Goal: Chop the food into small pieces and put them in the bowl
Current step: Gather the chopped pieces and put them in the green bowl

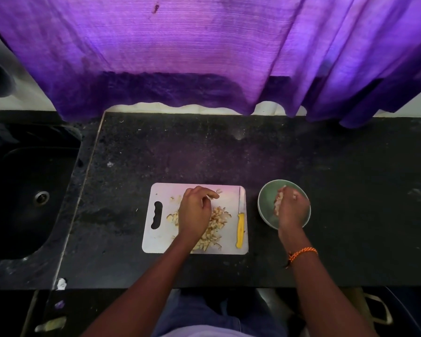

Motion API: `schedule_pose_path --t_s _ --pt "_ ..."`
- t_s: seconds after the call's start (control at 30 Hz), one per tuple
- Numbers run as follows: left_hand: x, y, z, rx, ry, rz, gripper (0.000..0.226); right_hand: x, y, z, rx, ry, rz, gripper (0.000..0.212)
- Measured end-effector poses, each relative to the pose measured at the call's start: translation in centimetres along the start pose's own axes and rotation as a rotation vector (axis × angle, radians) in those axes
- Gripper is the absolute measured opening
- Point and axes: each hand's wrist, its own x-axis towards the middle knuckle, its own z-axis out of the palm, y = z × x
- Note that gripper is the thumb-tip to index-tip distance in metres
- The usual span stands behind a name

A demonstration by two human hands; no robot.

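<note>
- Underneath everything runs a dark, speckled stone counter (229, 154), matte and dusted with pale crumbs; a black sink (27, 190) with a round metal drain is sunk into it at the left.
- Behind the counter hangs a purple curtain (180, 57) of coarse woven cloth, glowing with light and falling in folds at the right.
- A white plastic cutting board (161, 242), rounded at the corners with a slotted handle, carries a loose heap of pale chopped food (216, 227).
- A yellow-handled knife (240, 229) lies along the board's right edge, untouched.
- The left hand (196, 210) hovers over the heap, fingers curled, pinching pieces at the fingertips.
- The right hand (291, 207) holds a clump of pieces over the round, pale green bowl (265, 203), just beside the board.
</note>
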Motion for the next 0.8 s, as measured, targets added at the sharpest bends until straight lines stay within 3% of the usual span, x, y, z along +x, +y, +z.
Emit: schedule_pose_path --t_s 0.13,0.23,0.37,0.47,0.57,0.8 --pt "0.1 -0.4 0.3 -0.019 -0.014 0.002 0.032 1.1 0.8 -0.6 -0.687 -0.109 -0.326 0.027" --pt "0.2 -0.8 0.3 -0.032 -0.016 -0.019 0.033 0.5 0.6 -1.0 -0.854 -0.012 -0.443 0.026" --pt "0.5 -1.4 0.0 -0.051 -0.014 -0.022 0.033 -0.5 -0.7 -1.1 -0.720 0.055 -0.512 0.019" --pt "0.8 -2.0 -0.1 -0.055 -0.025 -0.041 0.031 -1.1 -1.8 -1.2 -0.531 0.071 -0.442 0.029" --pt "1.1 -2.4 -0.5 -0.066 -0.017 -0.055 0.034 -1.9 -2.4 -0.8 -0.395 0.049 -0.370 0.026" --pt "1.9 -3.1 -1.7 -0.139 -0.014 -0.049 0.036 -5.6 -1.8 3.1 -0.165 -0.259 -0.327 0.025"
